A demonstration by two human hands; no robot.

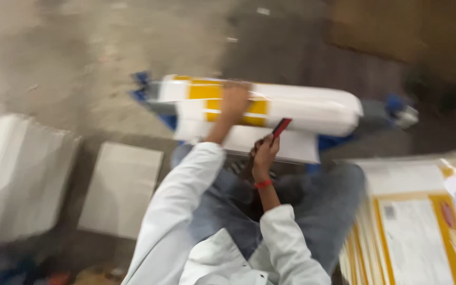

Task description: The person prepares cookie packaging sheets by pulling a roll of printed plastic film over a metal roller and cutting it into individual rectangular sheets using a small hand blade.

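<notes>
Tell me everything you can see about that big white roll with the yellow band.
The white roll looks like wound plastic or paper sheet, glossy, with a yellow band near its left end. It lies on its side across a blue stand on the concrete floor, in front of the person's knees. A loose white sheet hangs from its underside toward them. The left hand rests on top at the yellow band. The right hand, just below it, holds a thin red tool against the sheet. The picture is blurred.

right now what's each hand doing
Left hand: resting flat on the white and yellow roll, grip unclear.
Right hand: closed on a red tool.
</notes>
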